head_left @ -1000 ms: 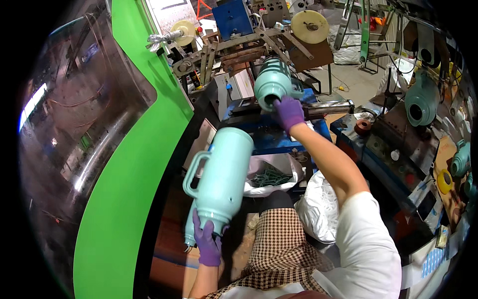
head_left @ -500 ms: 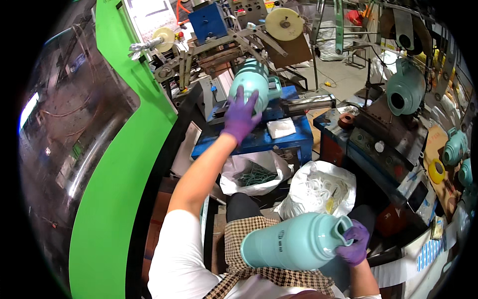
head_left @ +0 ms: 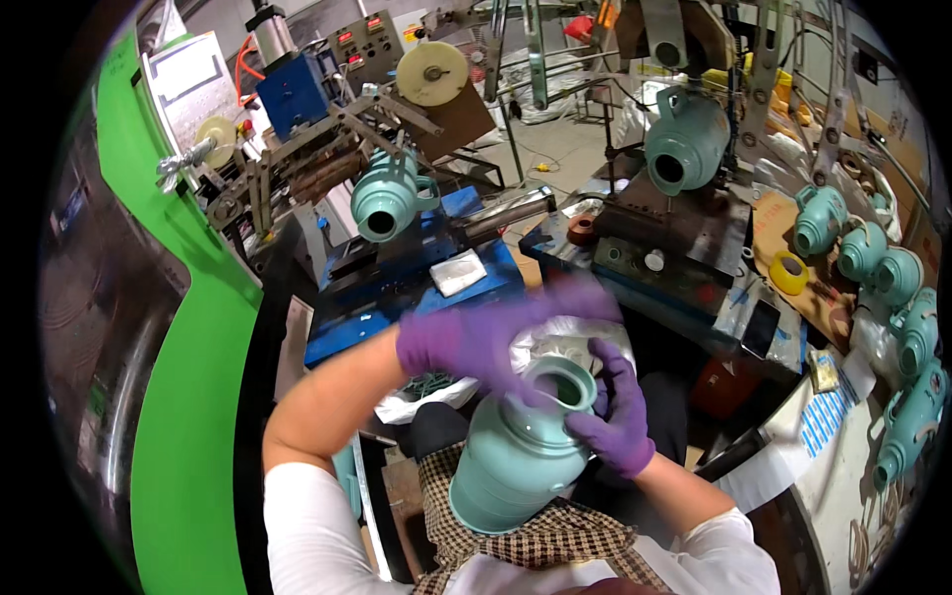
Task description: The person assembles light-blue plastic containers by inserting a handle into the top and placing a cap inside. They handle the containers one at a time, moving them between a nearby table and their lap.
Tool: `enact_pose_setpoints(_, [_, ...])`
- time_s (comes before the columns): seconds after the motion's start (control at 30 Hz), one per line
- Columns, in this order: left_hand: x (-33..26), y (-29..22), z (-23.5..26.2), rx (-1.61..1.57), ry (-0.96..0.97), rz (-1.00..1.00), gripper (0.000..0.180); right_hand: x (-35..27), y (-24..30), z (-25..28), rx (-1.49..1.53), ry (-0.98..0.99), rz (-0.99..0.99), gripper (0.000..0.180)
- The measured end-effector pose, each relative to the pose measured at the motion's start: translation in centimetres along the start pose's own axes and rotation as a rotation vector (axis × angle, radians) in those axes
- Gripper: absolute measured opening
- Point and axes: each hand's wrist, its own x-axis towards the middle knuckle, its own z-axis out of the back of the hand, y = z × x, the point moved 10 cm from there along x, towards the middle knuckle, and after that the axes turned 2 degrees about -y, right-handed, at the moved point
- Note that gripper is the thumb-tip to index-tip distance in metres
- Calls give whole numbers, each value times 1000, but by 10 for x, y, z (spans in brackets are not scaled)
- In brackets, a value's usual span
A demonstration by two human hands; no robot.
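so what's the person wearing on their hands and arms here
Both hands wear thin purple disposable gloves that end at the wrist: the left hand, blurred in this view, and the right hand. The forearms are uncovered. Short white sleeves cover the upper arms, the left sleeve and the right sleeve. No watch, jewellery or markings are visible.

A cluttered workshop is shown. A bright green curved panel [head_left: 193, 397] is seen from nine to seven o'clock, with a dark glossy surface beside it. A grey concrete floor [head_left: 565, 149] is visible toward twelve o'clock, strewn with cables. Blue machine tables [head_left: 397, 288] are set near the centre, and a blue motor housing [head_left: 293, 94] at eleven o'clock. A control box [head_left: 372, 45] with red displays is mounted near twelve. A workbench [head_left: 843, 397] lies at three to four o'clock.
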Motion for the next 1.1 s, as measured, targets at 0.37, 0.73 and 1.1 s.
enact_pose_setpoints(0.37, [-178, 17, 72, -176, -548, 670, 40, 143, 177, 94, -1670, -638, 725, 74])
enact_pose_setpoints(0.73, [-329, 126, 20, -646, -1567, 350, 78, 72, 134, 41, -1862, -132, 913, 61])
enact_pose_setpoints(1.1, [32, 161, 51, -784, -1147, -50, 52, -187, 145, 158, -800, -291, 412, 25])
